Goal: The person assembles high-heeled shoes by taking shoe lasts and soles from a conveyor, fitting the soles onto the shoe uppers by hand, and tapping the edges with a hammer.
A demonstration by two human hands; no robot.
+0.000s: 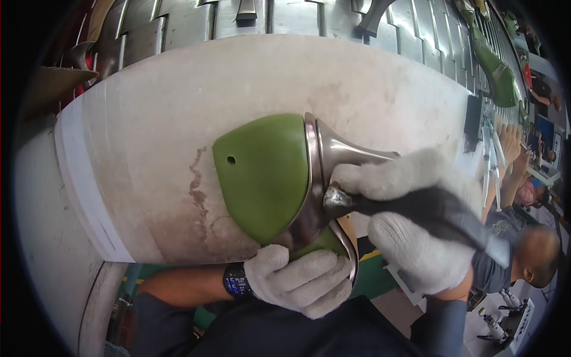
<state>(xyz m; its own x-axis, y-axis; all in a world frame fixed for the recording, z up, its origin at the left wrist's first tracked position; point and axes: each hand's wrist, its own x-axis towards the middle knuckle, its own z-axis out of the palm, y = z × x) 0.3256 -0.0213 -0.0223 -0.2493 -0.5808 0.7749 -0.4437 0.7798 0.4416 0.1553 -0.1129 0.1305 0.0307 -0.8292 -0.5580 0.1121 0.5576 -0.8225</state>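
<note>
A bronze high-heeled shoe (312,217) sits on a green shoe last (262,172) with a small round hole, lying at the front edge of the pale worktop. My left hand (300,279), in a white knit glove, curls its fingers round the near end of the shoe and last. My right hand (416,208), gloved too, grips a dark-handled tool (410,208). The tool's bright metal head rests at, or very close to, the bronze surface near the heel (351,152). What kind of tool it is cannot be made out, and its rear end is blurred.
Behind the pale worktop (148,119) runs a metal slat conveyor (297,18) with shoe heels on it. More green lasts (496,71) stand farther right. A dark block (474,116) lies at the worktop's right end, near a co-worker (505,232). A cardboard edge (59,83) juts in at left.
</note>
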